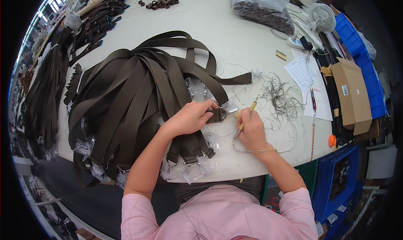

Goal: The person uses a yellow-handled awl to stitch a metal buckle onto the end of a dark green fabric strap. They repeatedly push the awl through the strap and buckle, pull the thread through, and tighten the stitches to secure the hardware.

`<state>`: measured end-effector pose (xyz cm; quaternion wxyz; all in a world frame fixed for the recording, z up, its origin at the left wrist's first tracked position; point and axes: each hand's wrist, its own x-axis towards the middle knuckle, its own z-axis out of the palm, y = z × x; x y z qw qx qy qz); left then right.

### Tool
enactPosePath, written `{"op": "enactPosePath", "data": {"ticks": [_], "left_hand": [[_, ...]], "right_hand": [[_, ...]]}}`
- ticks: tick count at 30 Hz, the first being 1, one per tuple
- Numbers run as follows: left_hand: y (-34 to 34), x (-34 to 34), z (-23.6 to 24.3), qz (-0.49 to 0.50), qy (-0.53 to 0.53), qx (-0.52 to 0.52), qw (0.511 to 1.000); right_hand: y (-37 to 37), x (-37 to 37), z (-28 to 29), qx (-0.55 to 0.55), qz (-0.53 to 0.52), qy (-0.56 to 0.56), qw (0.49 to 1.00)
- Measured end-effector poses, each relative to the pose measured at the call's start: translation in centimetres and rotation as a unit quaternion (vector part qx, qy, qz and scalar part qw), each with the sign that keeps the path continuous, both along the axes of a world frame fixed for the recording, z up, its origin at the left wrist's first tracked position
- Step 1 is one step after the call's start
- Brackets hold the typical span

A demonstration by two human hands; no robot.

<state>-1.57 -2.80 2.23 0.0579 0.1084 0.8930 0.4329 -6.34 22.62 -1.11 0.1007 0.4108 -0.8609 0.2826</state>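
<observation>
My left hand is closed on the end of a dark brown webbing strap, just below the middle of the picture. A metal buckle wrapped in clear plastic sits at that end. To the right, my right hand grips a slim yellow pen-like tool between its fingers, a short gap from the buckle. Its exact kind is hard to make out. Left of my hands spreads a large bundle of dark brown straps, several ending in plastic-wrapped metal hardware.
Loose thread clippings lie right of my hands, beside papers. A white fan, a cardboard box and a blue bin line the right side. Farther back are a plastic bag and small brown loops.
</observation>
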Motion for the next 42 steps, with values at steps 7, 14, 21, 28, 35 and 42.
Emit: {"op": "enactPosePath", "data": {"ticks": [7,14,21,28,35,42], "left_hand": [[-0.6,-0.3,-1.4,0.020,-0.005,-0.011,1.000],[1.1,0.5,0.2,0.036,0.029,-0.050,0.998],[0.1,1.0,1.5,-0.024,0.102,-0.108,0.989],[-0.8,1.0,2.3,0.039,0.038,-0.134,0.990],[-1.4,0.8,3.7,0.128,-0.053,0.155,0.978],[-2.4,0.0,2.8,0.067,-0.127,0.287,0.947]], "right_hand": [[3.6,-4.9,0.1,-0.116,-0.142,-0.015,0.983],[-0.9,-3.0,3.1,-0.134,-0.014,0.038,0.990],[-7.9,-3.4,3.5,-0.022,-0.064,-0.142,0.987],[-7.5,-4.0,3.4,-0.174,-0.013,-0.255,0.951],[-7.9,-6.7,5.6,-0.395,-0.003,-0.428,0.813],[-8.4,-7.7,5.2,-0.467,-0.032,-0.401,0.787]]}}
